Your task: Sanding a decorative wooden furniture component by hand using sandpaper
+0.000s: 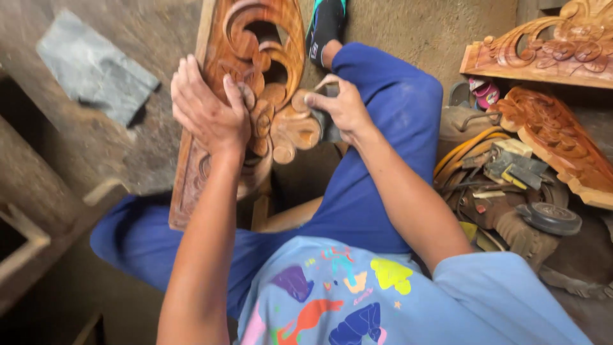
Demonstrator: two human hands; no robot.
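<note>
Carved panel (255, 83) — one, two hands gripping

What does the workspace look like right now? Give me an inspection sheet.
Surface: dusty floor; the person sits on it, legs in blue trousers.
Job's things: carved panel of reddish wood, propped between the legs; small grey piece at the carving, kind unclear.
Hands: left hand grips the panel's edge, thumb on the carving; right hand pinches the grey piece against a scroll.
Clutter: two more carved pieces at right, tool pile, grey sheet at left.
Cables: yellow hose by the tool pile.
Surroundings: wooden frame at left, sandal on the foot.
</note>
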